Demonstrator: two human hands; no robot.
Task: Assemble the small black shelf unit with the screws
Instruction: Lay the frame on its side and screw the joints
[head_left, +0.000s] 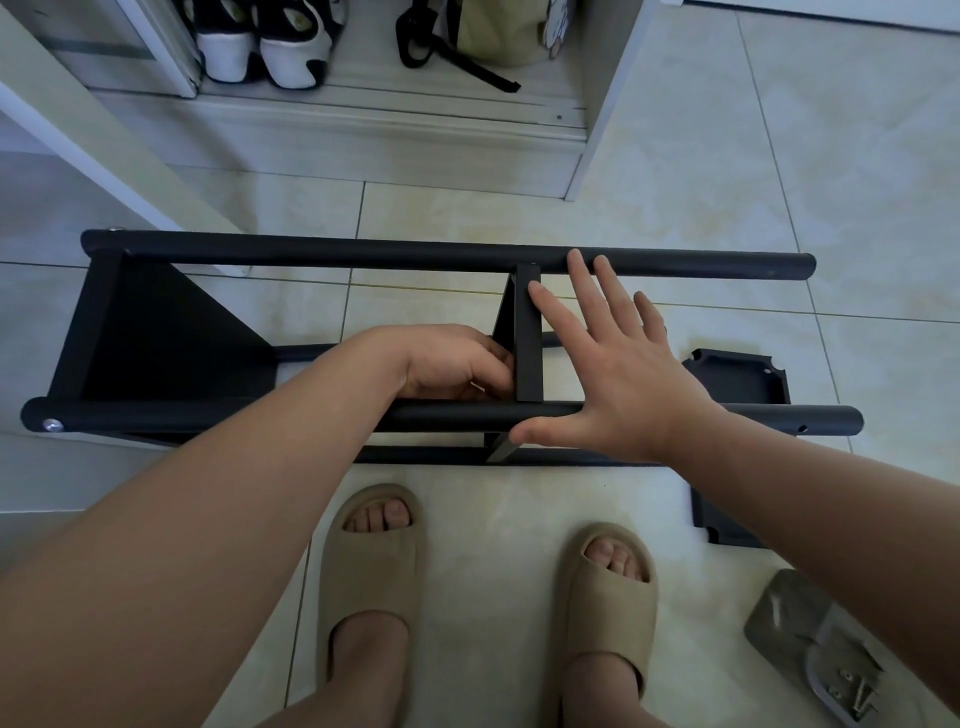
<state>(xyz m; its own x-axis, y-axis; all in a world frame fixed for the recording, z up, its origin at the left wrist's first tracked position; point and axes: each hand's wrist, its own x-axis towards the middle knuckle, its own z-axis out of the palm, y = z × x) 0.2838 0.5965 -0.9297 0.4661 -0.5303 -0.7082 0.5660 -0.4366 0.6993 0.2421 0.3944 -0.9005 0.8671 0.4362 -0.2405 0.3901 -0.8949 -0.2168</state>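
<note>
- Pale tiled floor (519, 208) carries the black shelf unit (156, 332), which lies on its side just ahead of two slippers (374, 561).
- Two long poles (363, 254) run left to right, with an end panel at the left and a middle panel (529, 338) between them.
- Left hand (457, 364) curls round the middle panel's near edge. Right hand (623, 379) lies flat beside it, fingers spread.
- Loose panel (737, 379) and bag of screws (810, 644) lie to the right.
- Shoes (270, 52) sit in the cupboard beyond.
- Right pole ends stand free over tile.

Pale tiled floor (727, 156) bearing the black shelf unit (415, 257) laid on its side. One loose black panel (737, 376) lies at its right end, another panel (727, 519) lies nearer, and a grey bag (795, 618) of screws (857, 693) sits at lower right. Two tan slippers (371, 561), worn, are in front.
</note>
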